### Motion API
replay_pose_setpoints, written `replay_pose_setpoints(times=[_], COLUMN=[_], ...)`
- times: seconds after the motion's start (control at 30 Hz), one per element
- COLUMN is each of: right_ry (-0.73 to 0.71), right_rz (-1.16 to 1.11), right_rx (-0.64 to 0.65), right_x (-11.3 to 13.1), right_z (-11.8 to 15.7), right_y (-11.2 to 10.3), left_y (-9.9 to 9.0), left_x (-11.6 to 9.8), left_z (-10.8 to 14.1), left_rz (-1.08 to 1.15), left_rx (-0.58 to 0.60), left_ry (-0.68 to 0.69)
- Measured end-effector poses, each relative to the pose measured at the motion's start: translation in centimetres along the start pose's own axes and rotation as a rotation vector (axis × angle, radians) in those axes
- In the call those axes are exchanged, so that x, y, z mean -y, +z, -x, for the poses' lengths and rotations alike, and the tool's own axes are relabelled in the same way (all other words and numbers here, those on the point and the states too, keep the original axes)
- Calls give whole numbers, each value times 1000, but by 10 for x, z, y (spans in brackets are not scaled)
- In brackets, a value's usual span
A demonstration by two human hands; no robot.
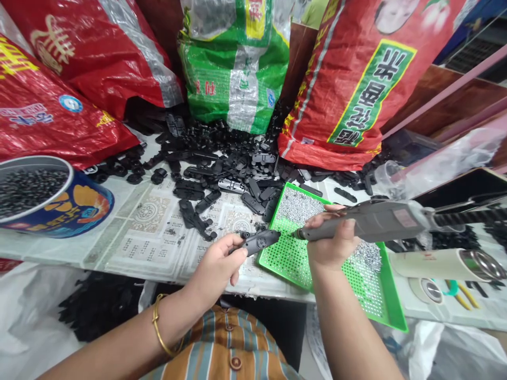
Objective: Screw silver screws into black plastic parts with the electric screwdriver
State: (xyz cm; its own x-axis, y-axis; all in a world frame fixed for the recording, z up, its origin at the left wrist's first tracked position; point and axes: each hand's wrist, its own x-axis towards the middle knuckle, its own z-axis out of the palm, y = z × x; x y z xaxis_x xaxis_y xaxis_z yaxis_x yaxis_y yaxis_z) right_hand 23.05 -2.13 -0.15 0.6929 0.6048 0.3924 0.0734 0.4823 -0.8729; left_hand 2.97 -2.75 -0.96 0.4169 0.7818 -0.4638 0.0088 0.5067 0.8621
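Between the thumb and fingers of my left hand (219,266) is a black plastic part (259,241), long and narrow with a round moulded mark. My right hand (332,243) is wrapped round a grey electric screwdriver (380,220), held nearly level with its tip pointing left. A small gap separates that tip from the right end of the part. Beneath both lies a green perforated tray (291,264), with small silvery screws (299,206) heaped at its far side and more (366,258) at its right.
Loose black plastic parts (237,174) pile up behind my hands. Beyond them stand a green sack (233,79) and a red sack (348,95). A blue tub (79,206) of small dark pieces is at left, a white flask (431,264) at right, near yellow-handled cutters (465,300).
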Motion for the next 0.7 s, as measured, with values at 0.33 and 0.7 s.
replay_pose_setpoints(times=[0.33, 0.7], right_ry=[44, 49], right_rz=[13, -31], right_rx=[-22, -31], right_x=[-12, 7], right_z=[-1, -5], right_y=[2, 5], left_y=[1, 4], left_x=[1, 1], left_z=[3, -1], left_rz=[36, -85], left_rx=[47, 48], left_ry=[-65, -41])
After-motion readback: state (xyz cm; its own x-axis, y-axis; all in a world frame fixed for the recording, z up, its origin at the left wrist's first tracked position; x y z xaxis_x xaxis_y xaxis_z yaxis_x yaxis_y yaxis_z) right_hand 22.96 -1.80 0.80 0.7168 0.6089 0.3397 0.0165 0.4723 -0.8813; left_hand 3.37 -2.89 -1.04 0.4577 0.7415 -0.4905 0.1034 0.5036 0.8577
